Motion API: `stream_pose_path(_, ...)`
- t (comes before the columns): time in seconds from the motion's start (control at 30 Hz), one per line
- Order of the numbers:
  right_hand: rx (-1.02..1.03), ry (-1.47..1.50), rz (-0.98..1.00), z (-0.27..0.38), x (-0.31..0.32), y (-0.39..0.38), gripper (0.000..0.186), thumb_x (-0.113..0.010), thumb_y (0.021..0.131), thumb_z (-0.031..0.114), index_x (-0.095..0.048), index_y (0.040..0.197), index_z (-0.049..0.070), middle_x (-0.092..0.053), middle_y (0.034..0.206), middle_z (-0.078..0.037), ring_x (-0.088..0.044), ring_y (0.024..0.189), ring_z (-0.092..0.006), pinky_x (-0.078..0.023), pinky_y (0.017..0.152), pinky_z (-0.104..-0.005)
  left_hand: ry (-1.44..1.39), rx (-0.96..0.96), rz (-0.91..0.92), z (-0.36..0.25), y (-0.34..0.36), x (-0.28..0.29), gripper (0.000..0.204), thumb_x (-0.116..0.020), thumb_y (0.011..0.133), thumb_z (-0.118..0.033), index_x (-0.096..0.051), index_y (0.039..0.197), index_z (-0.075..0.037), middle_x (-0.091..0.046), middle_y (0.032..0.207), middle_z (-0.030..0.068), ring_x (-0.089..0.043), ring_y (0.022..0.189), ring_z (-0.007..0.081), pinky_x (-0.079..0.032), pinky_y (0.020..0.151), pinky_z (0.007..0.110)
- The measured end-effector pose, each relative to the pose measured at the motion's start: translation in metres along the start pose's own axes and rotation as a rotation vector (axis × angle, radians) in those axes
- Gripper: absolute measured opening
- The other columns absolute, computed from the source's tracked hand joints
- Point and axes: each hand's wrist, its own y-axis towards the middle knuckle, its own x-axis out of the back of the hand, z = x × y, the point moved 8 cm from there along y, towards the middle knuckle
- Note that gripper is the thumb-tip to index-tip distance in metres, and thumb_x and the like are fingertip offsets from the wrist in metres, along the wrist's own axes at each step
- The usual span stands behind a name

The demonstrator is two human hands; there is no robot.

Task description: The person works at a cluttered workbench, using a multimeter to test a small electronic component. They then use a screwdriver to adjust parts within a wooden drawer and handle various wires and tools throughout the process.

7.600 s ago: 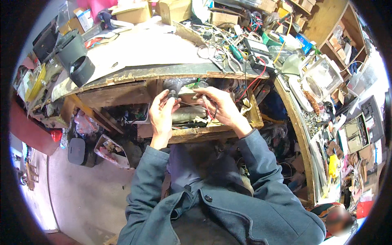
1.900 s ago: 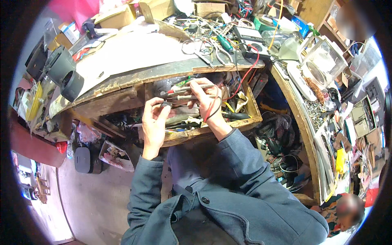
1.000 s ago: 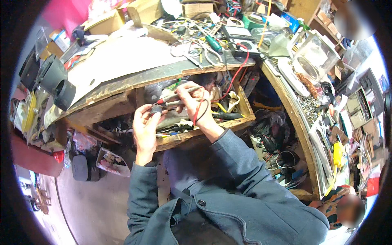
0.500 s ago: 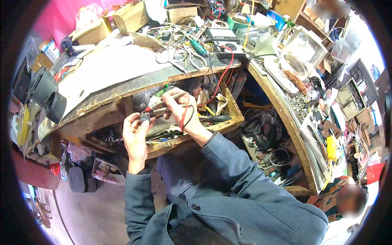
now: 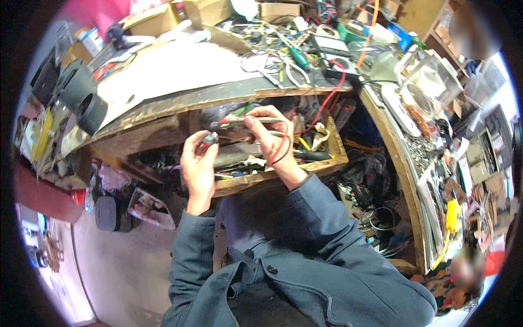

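Observation:
Between thumb and fingers, my left hand (image 5: 198, 170) pinches a small grey part (image 5: 210, 139); its exact kind is too small to tell. My right hand (image 5: 272, 140) is closed around slim test probes (image 5: 235, 119), one with a red tip end, pointing left. The probe tips are apart from the grey part, a little above it. A red lead (image 5: 329, 106) runs from my right hand up to an analog multimeter (image 5: 333, 49) on the bench. Both hands are over an open wooden drawer (image 5: 321, 165) packed with tools and bits.
White paper (image 5: 180, 68) covers the bench's left part. Pliers (image 5: 294, 72), a green-handled screwdriver (image 5: 298, 56) and cluttered parts lie behind the drawer. At right, a clear plastic case (image 5: 427, 82) stands on the side bench. A black cylinder (image 5: 90, 109) stands far left.
The probe tips have pulled away from the grey part, which they were at or near before. The whole view has shifted, so the bench appears farther right.

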Motion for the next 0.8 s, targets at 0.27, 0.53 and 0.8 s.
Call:
stream_pose_path(0.27,0.093,-0.141,0.083,0.005,-0.012,-0.003,0.02,-0.071,0.092,0.011,-0.072,0.11,0.001,-0.072,0.094,-0.007,-0.068,0.081,-0.0114,-0.055,0.068,-0.0244,-0.138,0.071,-0.069,0.002,0.0,0.007,0.038,-0.061,0.093,0.007,-0.057,0.13,0.001,-0.063,0.114,0.0084,-0.065,0.1,0.0149,-0.053,0.093,0.028)
stream_pose_path(0.53,0.034,-0.065,0.124,-0.001,-0.016,-0.008,0.021,-0.066,0.099,0.018,-0.069,0.107,-0.001,-0.072,0.088,-0.007,-0.064,0.07,-0.0086,-0.053,0.062,-0.024,0.037,0.006,-0.029,0.001,0.001,0.004,0.038,-0.062,0.092,0.007,-0.057,0.129,0.001,-0.063,0.113,0.0067,-0.061,0.1,0.0117,-0.051,0.091,0.026)
stream_pose_path(0.8,0.099,-0.115,0.16,0.002,-0.021,-0.009,0.02,-0.066,0.1,0.019,-0.064,0.104,0.0,-0.069,0.082,-0.005,-0.062,0.065,-0.009,-0.051,0.059,-0.0234,0.011,-0.002,-0.009,0.002,-0.001,0.003,0.036,-0.063,0.091,0.007,-0.06,0.126,0.001,-0.064,0.111,0.0057,-0.061,0.096,0.0107,-0.051,0.088,0.024)
